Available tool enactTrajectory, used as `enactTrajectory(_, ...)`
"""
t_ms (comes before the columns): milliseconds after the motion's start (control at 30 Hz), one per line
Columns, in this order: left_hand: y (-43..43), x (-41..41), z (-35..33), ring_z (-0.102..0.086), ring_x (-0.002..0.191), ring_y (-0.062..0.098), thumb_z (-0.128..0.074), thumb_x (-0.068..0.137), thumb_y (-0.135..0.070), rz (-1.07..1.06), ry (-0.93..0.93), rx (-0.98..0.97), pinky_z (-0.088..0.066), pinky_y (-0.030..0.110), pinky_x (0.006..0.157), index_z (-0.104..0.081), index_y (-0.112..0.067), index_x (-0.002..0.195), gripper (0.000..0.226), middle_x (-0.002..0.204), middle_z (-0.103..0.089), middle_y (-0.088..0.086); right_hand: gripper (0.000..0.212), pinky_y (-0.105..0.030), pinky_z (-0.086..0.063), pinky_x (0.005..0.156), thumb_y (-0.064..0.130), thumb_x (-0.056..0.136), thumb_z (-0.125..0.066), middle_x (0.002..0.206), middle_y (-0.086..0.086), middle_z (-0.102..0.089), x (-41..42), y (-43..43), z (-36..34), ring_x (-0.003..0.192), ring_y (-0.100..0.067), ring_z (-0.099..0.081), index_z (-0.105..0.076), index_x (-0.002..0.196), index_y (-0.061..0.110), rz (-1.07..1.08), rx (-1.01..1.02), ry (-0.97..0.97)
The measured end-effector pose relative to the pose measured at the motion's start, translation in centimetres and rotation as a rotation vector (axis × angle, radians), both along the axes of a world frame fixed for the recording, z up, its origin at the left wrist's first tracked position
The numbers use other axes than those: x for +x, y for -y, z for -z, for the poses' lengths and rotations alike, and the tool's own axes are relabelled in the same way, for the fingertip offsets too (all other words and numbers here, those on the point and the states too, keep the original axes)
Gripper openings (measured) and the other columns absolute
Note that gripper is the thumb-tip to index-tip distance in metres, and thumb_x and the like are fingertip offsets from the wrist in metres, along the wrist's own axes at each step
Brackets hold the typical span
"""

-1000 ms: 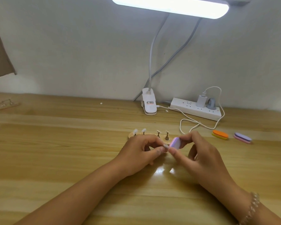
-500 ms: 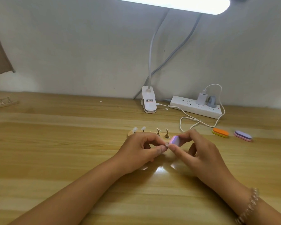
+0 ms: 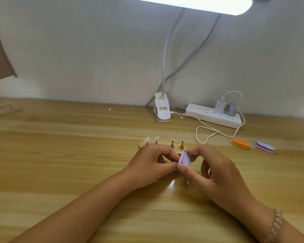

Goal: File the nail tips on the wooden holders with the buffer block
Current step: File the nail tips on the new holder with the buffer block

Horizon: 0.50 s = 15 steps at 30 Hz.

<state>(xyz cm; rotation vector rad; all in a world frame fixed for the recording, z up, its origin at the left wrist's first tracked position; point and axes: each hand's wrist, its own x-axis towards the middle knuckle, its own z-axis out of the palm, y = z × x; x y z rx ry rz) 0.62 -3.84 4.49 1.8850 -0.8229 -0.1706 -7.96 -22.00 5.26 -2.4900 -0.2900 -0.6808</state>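
A small lilac and pink buffer block (image 3: 185, 159) is pinched between the thumb and fingers of my right hand (image 3: 212, 171), just above the table. My left hand (image 3: 151, 163) sits right beside it with fingertips curled together, pinching something small against the block; that item is hidden by my fingers. Behind both hands lies a wooden holder base (image 3: 144, 143) with several small stands; two at the left carry pale nail tips (image 3: 147, 139), two at the right look bare.
An orange and yellow buffer (image 3: 240, 143) and a purple and pink buffer (image 3: 264, 146) lie at the right. A clip lamp base (image 3: 162, 109), power strip (image 3: 212, 117) and white cable (image 3: 205, 133) sit near the wall. Another wooden holder (image 3: 3, 110) is far left.
The buffer block in my right hand has tilted and shifted slightly against my left fingertips. The view has moved a little; both hands stay in the same place.
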Motion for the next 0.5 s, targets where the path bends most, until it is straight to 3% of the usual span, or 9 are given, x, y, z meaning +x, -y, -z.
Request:
enactTrajectory(67,-0.01,-0.05,-0.05,-0.051,0.052,-0.004,-0.075,0.085,-0.015,0.015,0.021,0.020,-0.036,0.011,0.054,-0.071,-0.037,0.078,0.024,0.075,-0.067,-0.025,0.035,-0.026,-0.045,0.053,0.063,0.082,-0.059,0.094,0.020,-0.059,-0.17,-0.21,0.03,0.060,-0.013,-0.054,-0.061,0.103,0.035,-0.047,-0.009,-0.015)
enactTrajectory(200,0.10,-0.18,-0.22,-0.049,0.048,-0.006,-0.076,0.086,-0.020,-0.002,0.049,0.026,-0.032,0.005,0.051,-0.070,-0.042,0.079,0.024,0.064,-0.062,-0.030,0.037,-0.032,-0.046,0.059,0.065,0.079,-0.059,0.090,0.016,-0.063,0.68,0.55,-0.09,0.062,-0.015,-0.055,-0.063,0.094,0.032,0.036,0.136,-0.052)
enactTrajectory(333,0.00,-0.34,-0.41,-0.048,0.047,-0.007,-0.075,0.085,-0.016,0.012,0.048,0.047,-0.032,0.006,0.050,-0.072,-0.037,0.081,0.021,0.059,-0.061,-0.031,0.035,-0.029,-0.047,0.052,0.064,0.078,-0.061,0.090,0.020,-0.058,-0.19,-0.21,0.11,0.059,-0.012,-0.053,-0.058,0.097,0.035,-0.020,-0.019,0.006)
enactTrajectory(500,0.10,-0.32,-0.41,-0.049,0.046,-0.007,-0.078,0.084,-0.019,-0.022,0.045,0.030,-0.033,0.007,0.051,-0.072,-0.037,0.079,0.020,0.063,-0.064,-0.028,0.043,-0.031,-0.046,0.059,0.072,0.075,-0.055,0.088,0.015,-0.062,0.49,0.59,-0.19,0.062,-0.013,-0.054,-0.060,0.091,0.032,0.068,0.102,-0.036)
